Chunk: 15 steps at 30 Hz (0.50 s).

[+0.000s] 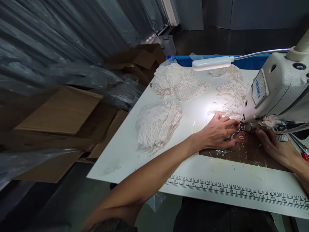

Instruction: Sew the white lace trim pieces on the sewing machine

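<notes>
My left hand (218,132) rests at the sewing machine's needle area, bent fingers on cream lace fabric (228,100), thumb apart. The lace stretches back from the presser foot (242,126) across the table. Under the machine head, right of the foot, my right hand (276,146) lies low with one finger stretched toward the needle; its other fingers are partly hidden, and I see nothing held in it. Both hands are over a brown plate (251,154) with thread scraps. The white sewing machine (280,87) stands above them.
Two lace piles, a rear one (177,80) and a nearer one (158,125), lie on the white table (123,158). A lit lamp (212,62) hangs over the lace. A ruler strip (231,191) follows the front edge. Cardboard boxes (60,109) stand left; red-handled scissors (304,156) lie right.
</notes>
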Each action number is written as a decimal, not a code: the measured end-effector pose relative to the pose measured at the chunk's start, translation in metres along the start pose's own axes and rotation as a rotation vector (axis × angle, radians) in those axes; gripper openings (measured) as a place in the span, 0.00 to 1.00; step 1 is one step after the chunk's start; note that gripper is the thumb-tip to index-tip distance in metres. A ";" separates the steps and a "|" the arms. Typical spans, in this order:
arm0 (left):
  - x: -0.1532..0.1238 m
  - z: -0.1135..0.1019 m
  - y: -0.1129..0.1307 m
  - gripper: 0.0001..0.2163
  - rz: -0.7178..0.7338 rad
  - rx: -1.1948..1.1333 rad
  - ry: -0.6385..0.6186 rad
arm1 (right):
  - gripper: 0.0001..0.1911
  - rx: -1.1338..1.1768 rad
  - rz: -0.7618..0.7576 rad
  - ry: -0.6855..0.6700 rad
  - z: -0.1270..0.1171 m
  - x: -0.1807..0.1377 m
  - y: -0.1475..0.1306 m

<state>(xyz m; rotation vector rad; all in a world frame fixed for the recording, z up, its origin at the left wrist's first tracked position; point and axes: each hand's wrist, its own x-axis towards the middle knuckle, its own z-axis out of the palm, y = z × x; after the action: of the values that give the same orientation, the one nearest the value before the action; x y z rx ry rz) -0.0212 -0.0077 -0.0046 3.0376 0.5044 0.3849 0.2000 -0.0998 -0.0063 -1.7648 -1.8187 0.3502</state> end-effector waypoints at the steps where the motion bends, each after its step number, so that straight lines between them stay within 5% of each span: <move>1: 0.000 0.000 0.000 0.19 0.000 -0.002 -0.003 | 0.24 -0.023 0.006 0.023 0.001 -0.003 0.000; 9: -0.001 0.004 -0.002 0.19 -0.003 -0.033 0.041 | 0.14 -0.128 -0.133 0.090 0.001 -0.013 0.001; 15: 0.004 0.002 -0.013 0.15 -0.005 -0.074 0.054 | 0.19 -0.242 -0.229 0.080 -0.003 -0.021 0.000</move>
<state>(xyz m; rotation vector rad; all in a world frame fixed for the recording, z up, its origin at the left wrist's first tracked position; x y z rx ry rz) -0.0208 0.0058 -0.0066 2.9611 0.4894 0.4755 0.2005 -0.1213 -0.0082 -1.6736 -2.0478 -0.0317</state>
